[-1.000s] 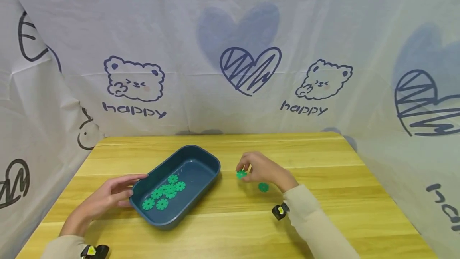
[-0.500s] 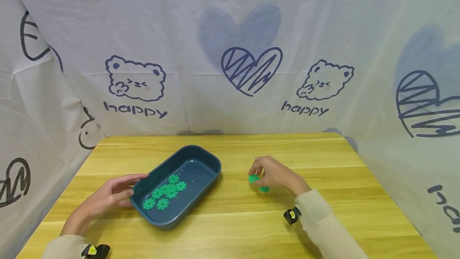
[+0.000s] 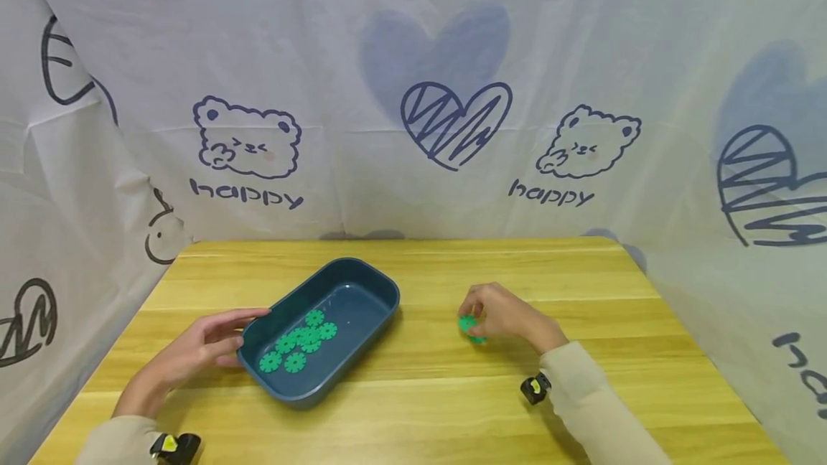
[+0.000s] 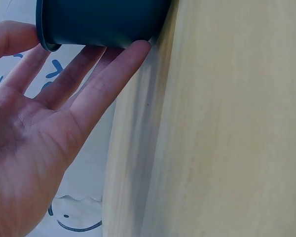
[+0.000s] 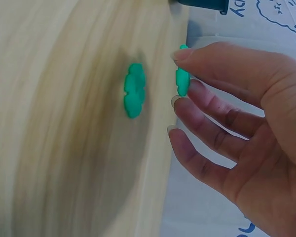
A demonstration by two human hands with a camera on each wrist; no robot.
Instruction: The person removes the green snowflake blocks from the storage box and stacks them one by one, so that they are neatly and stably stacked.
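Note:
My left hand (image 3: 190, 357) touches the near-left end of a dark blue plastic bin (image 3: 349, 362), its fingers spread along the rim and outer wall. In the left wrist view the bin's wall (image 4: 103, 22) meets the extended fingertips. Between thumb and fingers my right hand (image 3: 510, 316) pinches a green notched plastic disc (image 5: 182, 79), seen edge-on in the right wrist view. Just below it a second green disc (image 5: 134, 91) lies on the table, partly hidden by the hand in the head view. Several like discs (image 3: 300, 338) lie flat inside the bin, some overlapping.
Everything stands on a yellow wood-grain table (image 3: 426, 407). A white cloth (image 3: 362, 185) printed with bears and hearts hangs along its back and sides. Small black devices (image 3: 535, 388) are worn at both wrists.
My right hand has moved to the right, away from the bin, carrying the pinched disc over the one on the table. The left hand and the bin stay in place.

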